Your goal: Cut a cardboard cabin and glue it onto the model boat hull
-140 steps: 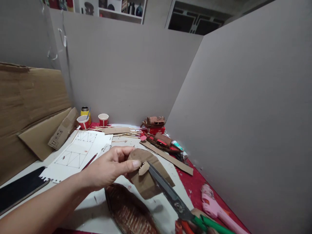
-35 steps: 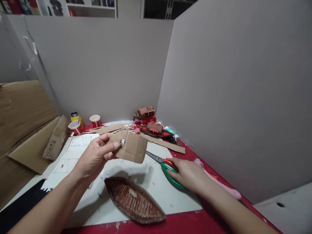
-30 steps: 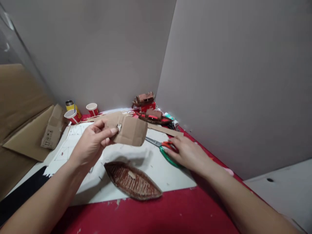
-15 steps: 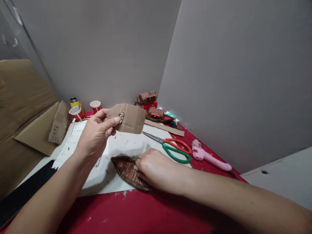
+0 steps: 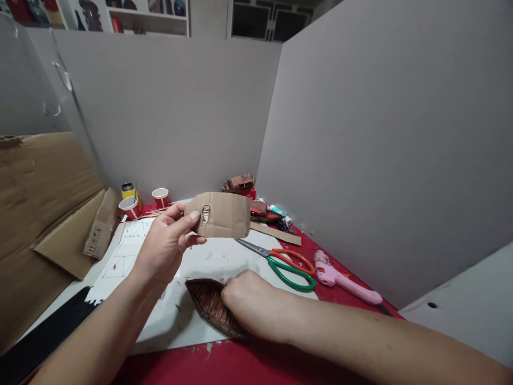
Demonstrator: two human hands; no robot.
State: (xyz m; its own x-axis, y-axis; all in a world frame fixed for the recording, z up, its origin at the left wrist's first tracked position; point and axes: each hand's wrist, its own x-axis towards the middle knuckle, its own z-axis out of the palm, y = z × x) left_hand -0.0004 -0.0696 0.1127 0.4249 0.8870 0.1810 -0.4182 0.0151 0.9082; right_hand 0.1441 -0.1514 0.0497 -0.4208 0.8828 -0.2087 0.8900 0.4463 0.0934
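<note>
Held up in the air by its left end is a cut piece of cardboard point(image 5: 230, 215) with a small hole cut in it. My left hand point(image 5: 162, 246) pinches it between thumb and fingers. Lower down, a small brown model boat point(image 5: 208, 302) with a ribbed, plank-like inside rests on white paper near the red cloth's edge. My right hand point(image 5: 254, 305) is closed over the boat's right side, its fingertips hidden from view. Just beyond that hand lie scissors point(image 5: 294, 270) with one orange and one green handle.
A pink glue gun point(image 5: 344, 280) lies at right beside the grey wall. Finished-looking model boats point(image 5: 239, 183) and a cardboard strip point(image 5: 276, 233) are behind. Paper cups point(image 5: 130, 207), a yellow bottle point(image 5: 128, 191), drawn sheets point(image 5: 120, 266) and large cardboard point(image 5: 44, 187) occupy the left.
The head view has tilted up, so shelves show above the wall. The cardboard piece in my left hand has turned slightly and moved a little right. My right hand stays at the boat.
</note>
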